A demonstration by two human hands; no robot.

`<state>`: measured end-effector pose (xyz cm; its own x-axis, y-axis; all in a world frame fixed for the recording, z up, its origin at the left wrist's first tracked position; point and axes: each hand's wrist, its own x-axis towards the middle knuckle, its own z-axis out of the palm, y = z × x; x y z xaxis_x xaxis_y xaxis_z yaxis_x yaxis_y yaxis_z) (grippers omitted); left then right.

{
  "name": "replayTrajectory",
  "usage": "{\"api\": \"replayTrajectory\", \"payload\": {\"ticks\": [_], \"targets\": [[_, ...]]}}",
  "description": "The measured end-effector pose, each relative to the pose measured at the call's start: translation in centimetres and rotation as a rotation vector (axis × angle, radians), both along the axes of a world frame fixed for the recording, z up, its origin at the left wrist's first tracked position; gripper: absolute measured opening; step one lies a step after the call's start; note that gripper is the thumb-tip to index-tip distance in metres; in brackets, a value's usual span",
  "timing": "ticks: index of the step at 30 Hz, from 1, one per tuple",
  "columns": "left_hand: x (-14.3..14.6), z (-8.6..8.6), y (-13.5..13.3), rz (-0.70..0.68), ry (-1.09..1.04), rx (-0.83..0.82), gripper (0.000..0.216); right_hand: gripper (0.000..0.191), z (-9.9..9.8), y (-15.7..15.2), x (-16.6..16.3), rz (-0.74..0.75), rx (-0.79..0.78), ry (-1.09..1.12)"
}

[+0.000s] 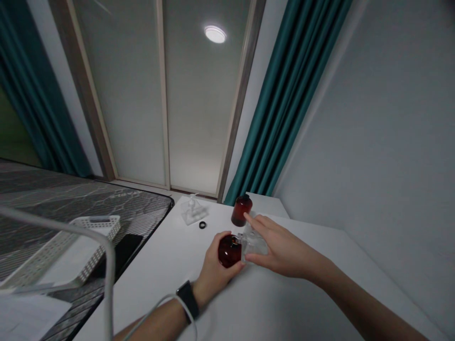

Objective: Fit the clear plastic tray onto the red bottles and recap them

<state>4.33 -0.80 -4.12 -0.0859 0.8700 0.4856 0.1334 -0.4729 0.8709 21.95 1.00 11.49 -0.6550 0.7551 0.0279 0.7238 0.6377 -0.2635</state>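
My left hand (221, 258) is wrapped around a dark amber bottle (229, 252), which shows its rounded, shiny top. My right hand (272, 244) grips a piece of clear plastic (255, 245), perhaps a bag; its exact kind and contents are hard to make out. The clear plastic meets or nearly meets the right side of the bottle's top. Just beyond my right fingertips stands a second amber bottle (241, 211), upright, with a black top. A small black ring (202, 225) lies on the white table (159, 274), near a clear plastic bag (193, 211) with a white pump top in it.
Left of the table are a white perforated basket (95, 232), a black flat object (122, 251) and a paper sheet (31, 315) on a dark patterned surface. A pale curved rod (109, 284) crosses the near left. A cable (168, 297) lies over my left wrist.
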Motion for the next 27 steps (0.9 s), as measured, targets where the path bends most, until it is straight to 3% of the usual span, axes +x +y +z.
{"api": "replayTrajectory", "payload": {"ticks": [27], "targets": [[0.05, -0.04, 0.24, 0.013, -0.019, 0.012, 0.061, 0.087, 0.70, 0.27, -0.29, 0.053, 0.045, 0.004]]}}
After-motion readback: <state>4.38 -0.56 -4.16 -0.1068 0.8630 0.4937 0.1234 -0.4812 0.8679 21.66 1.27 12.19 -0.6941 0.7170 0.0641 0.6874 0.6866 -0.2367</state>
